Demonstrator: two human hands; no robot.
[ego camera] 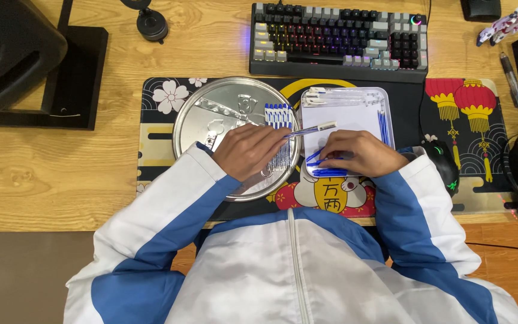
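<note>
Both hands grip: left hand (248, 151) pinches a slim white-and-blue pen (310, 129), right hand (360, 153) closes on thin blue refills (324, 161).

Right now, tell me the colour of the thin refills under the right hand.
Blue refills, clearest in the head view.

I wear a white zip-up jacket (289, 270) with broad blue panels running down both sleeves to the cuffs. A pale zipper (295, 264) runs straight down the front. Both hands are bare.
</note>
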